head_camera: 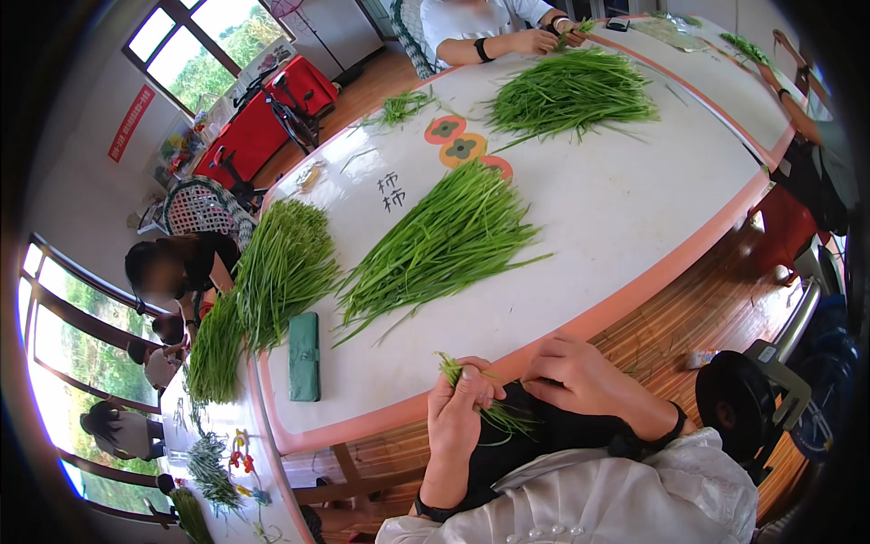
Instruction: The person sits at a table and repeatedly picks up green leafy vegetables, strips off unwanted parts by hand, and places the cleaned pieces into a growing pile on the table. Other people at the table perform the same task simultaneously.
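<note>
My left hand (462,401) is closed around a small bunch of thin green stalks (506,416), whose cut-looking tips stick out above the thumb and whose other ends hang over my dark lap. To its right, near the table's pink edge, my right hand (578,377) has its fingers bent, with thumb and fingertips close together; whether a thin stalk is between them I cannot tell. On the white tabletop (598,238) beyond lies a loose pile of long green stalks (442,238). A green phone case or wallet (304,357) lies left of my hands.
More green stalks (285,265) are heaped at the left, another pile (571,95) lies at the far side before a seated person (476,34). A person in black (211,265) leans in at the left. A metal-framed stand or chair part (768,387) is at the right.
</note>
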Demonstrator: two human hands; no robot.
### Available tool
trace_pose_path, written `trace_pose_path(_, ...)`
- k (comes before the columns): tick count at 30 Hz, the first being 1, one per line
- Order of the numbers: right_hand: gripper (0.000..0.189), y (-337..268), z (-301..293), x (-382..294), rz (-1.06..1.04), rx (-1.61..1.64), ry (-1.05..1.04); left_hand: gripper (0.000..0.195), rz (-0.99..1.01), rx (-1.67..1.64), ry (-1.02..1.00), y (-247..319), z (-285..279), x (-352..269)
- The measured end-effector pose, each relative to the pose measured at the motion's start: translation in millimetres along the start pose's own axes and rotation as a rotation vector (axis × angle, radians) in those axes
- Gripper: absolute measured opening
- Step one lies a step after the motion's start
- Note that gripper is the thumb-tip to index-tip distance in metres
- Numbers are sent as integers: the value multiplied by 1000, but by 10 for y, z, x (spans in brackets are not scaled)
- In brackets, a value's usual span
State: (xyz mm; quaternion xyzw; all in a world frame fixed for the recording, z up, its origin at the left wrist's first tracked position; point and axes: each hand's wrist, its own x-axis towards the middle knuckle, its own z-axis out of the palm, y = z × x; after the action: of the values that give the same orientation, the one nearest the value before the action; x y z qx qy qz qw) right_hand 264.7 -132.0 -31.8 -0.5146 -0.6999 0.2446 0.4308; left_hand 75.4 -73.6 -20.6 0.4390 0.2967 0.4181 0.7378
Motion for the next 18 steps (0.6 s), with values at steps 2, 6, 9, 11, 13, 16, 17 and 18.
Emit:
trace_pose_path(2,12,94,-91,-91,57,19,-123,22,9,-6,1,21,-47,3)
trace_pose_path(6,20,50,-372,-226,327,-43,-167,23,-43,-80,-35,24,-80,8)
trace_pose_path(9,21,29,-434,-318,303,-154,-182,23,-82,-108,-46,-1,-86,41)
trace_pose_path(11,22,109,-501,-391,314,-179,-249,23,-115,-97,-8,5,-110,43)
trace_pose_path(13,21,149,-531,-407,347,-227,-275,24,-94,-83,47,-3,-125,48)
trace_pose_path(16,20,117,-568,-383,371,-264,-186,24,-67,-79,65,6,-160,49)
trace_pose_path(17,19,73,-576,-357,338,-229,-121,23,-59,-81,60,15,-173,49)
trace_pose_path(18,18,44,-587,-334,303,-195,-58,21,-44,-83,40,28,-177,45)
